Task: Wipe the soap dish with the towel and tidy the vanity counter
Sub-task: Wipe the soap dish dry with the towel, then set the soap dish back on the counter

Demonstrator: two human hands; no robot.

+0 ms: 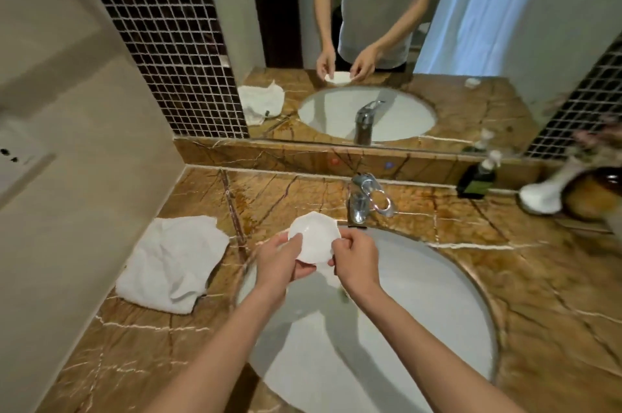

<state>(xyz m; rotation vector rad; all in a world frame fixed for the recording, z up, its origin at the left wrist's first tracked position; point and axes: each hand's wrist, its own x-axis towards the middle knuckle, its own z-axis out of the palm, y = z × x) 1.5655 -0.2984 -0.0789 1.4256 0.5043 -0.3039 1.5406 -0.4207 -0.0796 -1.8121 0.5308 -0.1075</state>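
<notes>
A small white soap dish (314, 236) with a scalloped rim is held above the left rim of the sink, tilted toward me. My left hand (281, 259) grips its left edge, thumb inside the dish. My right hand (355, 256) pinches its right edge. A crumpled white towel (173, 263) lies on the brown marble counter (555, 278) to the left of both hands, apart from them.
A white oval sink (404, 328) sits below the hands, with a chrome tap (363, 199) behind it. A dark pump bottle (478, 177), a white vase (545, 194) and a brown jar (595, 194) stand at the back right. A mirror (370, 42) runs along the back, a wall at the left.
</notes>
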